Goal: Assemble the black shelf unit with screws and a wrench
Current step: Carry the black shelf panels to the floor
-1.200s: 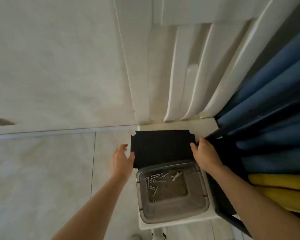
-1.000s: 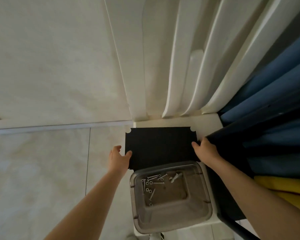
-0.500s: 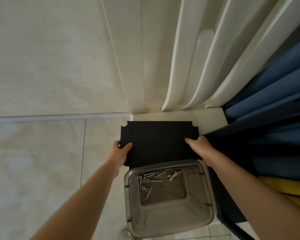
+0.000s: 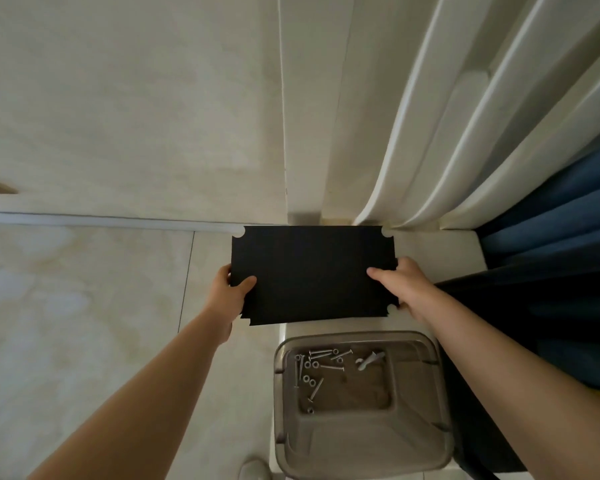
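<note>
Assembly is barely beginning, by my reading: nothing is looking joined yet. Left hand (image 4: 230, 293) is gripping the black shelf panel (image 4: 312, 273) at its nine o'clock edge, thumb lying on top; the panel is being held roughly level in front of the person. Right hand (image 4: 400, 285) is gripping the three o'clock edge likewise. At six o'clock, screws (image 4: 317, 370) are lying loose in the clear container (image 4: 361, 441), untouched.
</note>
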